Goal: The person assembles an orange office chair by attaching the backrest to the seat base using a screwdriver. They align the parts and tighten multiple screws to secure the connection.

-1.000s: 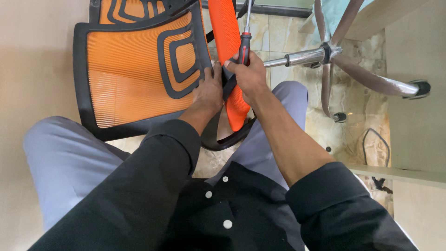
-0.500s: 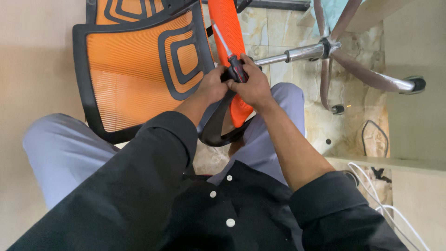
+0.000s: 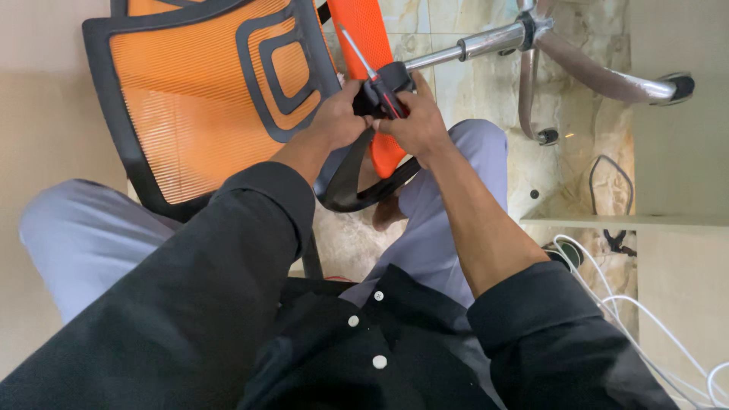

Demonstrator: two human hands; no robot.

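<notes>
My head camera looks steeply down, close over my lap and hands, facing the orange chair back (image 3: 205, 99) lying on the floor ahead.

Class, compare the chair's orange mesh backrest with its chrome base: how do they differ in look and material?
The orange mesh backrest is a broad, flat panel framed in black; the chrome base is thin, shiny spokes ending in casters. The backrest lies beside the left hand; the base lies beyond the right hand. Both belong to one tipped-over chair.
</notes>
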